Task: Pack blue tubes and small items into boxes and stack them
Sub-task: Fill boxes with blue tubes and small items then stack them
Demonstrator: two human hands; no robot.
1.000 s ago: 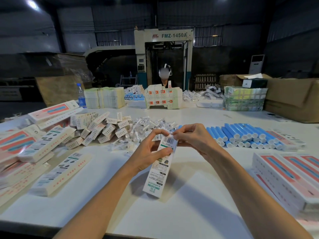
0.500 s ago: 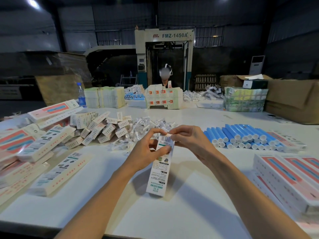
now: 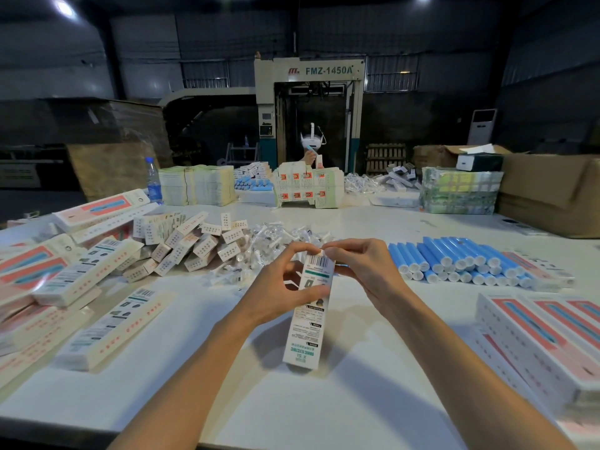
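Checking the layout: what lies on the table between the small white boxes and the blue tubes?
A heap of clear-wrapped small items, in the head view.

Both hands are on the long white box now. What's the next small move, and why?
Probably tuck the end flap shut. The left hand grips the box around its upper part, and the right hand pinches that flap at the far end, which does not look fully closed yet.

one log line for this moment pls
left hand: grips box | right hand: pinches its top flap | blue tubes: on table, right
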